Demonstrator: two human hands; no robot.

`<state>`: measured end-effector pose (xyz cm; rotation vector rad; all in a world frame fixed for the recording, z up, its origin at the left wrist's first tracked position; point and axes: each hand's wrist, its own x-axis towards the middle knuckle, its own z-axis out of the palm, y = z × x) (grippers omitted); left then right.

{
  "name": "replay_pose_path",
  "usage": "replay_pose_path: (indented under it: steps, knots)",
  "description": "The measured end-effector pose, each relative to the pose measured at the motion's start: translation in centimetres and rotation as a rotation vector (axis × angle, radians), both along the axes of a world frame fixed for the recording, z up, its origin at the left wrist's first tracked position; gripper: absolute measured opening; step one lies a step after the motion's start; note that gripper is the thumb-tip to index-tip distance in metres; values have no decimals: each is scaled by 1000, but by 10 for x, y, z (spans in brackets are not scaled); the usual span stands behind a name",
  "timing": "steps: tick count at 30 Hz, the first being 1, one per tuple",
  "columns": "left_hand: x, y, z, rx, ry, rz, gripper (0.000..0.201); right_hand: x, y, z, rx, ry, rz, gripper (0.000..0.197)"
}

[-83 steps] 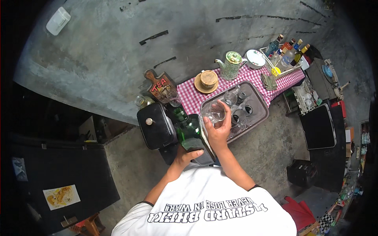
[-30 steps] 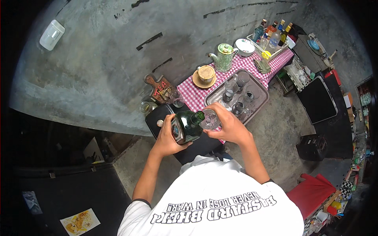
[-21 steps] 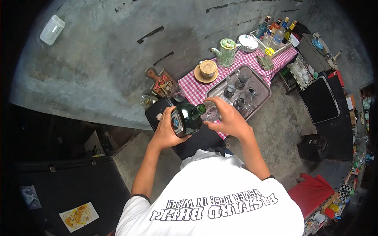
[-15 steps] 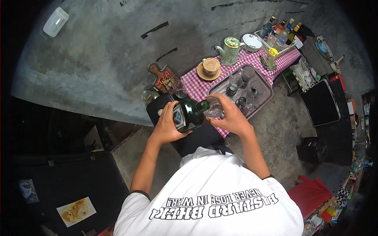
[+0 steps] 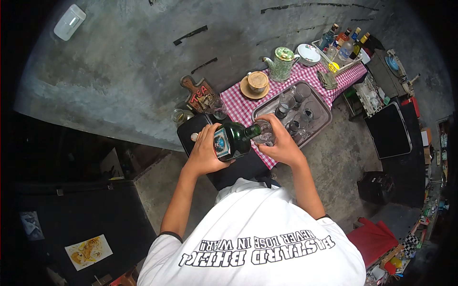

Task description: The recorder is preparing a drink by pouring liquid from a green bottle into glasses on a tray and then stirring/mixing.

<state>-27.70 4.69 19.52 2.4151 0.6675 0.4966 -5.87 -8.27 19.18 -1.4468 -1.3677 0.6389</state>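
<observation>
A dark green glass bottle [image 5: 237, 141] with a pale label lies tilted in my left hand [image 5: 206, 152], whose fingers wrap round its body. The bottle's neck points right, its mouth at the rim of a clear drinking glass [image 5: 264, 132]. My right hand [image 5: 285, 148] is closed round that glass. Whether liquid is flowing cannot be made out. Just beyond my right hand, a grey tray [image 5: 326, 119] holds several clear glasses [image 5: 287, 101]. Under the bottle is a black surface, with a small pale round thing [image 5: 194, 137] beside my left hand.
A pink checked cloth [image 5: 233, 98] carries a wooden cup on a saucer [image 5: 257, 82], a green speckled teapot [image 5: 281, 66], stacked plates [image 5: 308, 54] and a white basket of bottles [image 5: 337, 64]. A painted board [image 5: 198, 94] and a glass jar [image 5: 180, 116] stand at the left.
The bottle and the glass have shifted slightly right together in my hands. The whole view has moved a little. Both holds stay the same.
</observation>
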Motion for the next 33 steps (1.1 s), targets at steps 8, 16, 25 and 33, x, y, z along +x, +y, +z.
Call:
replay_pose_path:
  steps: [8,16,25,33]
  knots:
    - [8,-4,4,19,39,2,93,6,-3,-4,-85,90,-40,56]
    - [12,-6,4,34,64,1,91,6,-7,-9,-68,116,-73,54]
    - [20,-11,7,36,87,2,93,11,-10,-28,-26,172,-101,57]
    - [22,-10,2,98,78,-20,89,13,-12,-37,-40,140,-132,57]
